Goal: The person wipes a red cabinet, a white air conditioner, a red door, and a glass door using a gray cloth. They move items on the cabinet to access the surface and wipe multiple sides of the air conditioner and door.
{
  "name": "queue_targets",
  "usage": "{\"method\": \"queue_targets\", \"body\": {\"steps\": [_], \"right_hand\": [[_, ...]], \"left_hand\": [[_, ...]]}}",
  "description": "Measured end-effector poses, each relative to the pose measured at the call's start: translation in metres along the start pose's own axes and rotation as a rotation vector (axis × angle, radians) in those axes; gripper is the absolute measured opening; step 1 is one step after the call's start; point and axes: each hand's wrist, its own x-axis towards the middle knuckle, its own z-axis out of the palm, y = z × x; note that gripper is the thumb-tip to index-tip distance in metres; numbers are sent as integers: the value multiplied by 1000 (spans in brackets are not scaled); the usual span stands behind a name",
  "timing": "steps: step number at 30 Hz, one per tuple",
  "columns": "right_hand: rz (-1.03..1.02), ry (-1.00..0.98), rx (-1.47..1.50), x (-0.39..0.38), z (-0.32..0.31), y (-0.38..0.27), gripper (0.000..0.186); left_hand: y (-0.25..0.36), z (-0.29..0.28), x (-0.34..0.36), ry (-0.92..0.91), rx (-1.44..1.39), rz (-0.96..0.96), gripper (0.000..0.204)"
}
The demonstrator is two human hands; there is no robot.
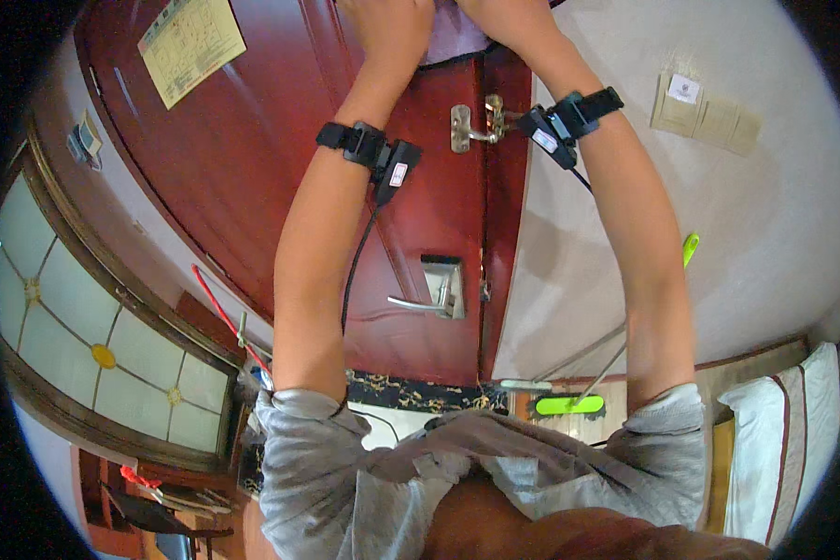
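Both my arms reach up to the top of the view, in front of a dark red door (429, 205). A purple cloth (457, 39) with a dark lower edge shows between my hands, its upper part cut off. My left hand (394, 28) is at the cloth's left side, and my right hand (515, 21) overlaps its right side. The fingers of both hands lie beyond the upper edge, so their grip is hidden. Each wrist wears a black strap with a small device, the left one (369, 154) and the right one (569, 123).
Below my hands, the door has a metal latch (471, 131) and a lever handle (439, 287). A yellow sheet (194, 47) is fixed to the door's left part. Wall switches (705, 117) are at right. A green brush head (569, 405) lies low; a white cushion (756, 420) is at lower right.
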Motion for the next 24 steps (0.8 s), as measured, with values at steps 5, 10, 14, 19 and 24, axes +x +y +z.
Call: {"method": "queue_targets", "body": {"steps": [5, 10, 14, 19, 24], "right_hand": [[-12, -75, -71, -12, -1, 2, 72], [171, -153, 75, -92, 3, -19, 59], [414, -201, 214, -112, -23, -32, 60], [353, 419, 268, -149, -46, -52, 54], [459, 411, 262, -260, -26, -72, 66]], "left_hand": [[-8, 6, -9, 18, 44, 74, 55], [-9, -13, -92, -117, 7, 119, 55], [7, -21, -89, -172, -162, -36, 44], [55, -67, -61, 6, -409, 205, 45], [74, -111, -121, -154, -628, -7, 44]]}}
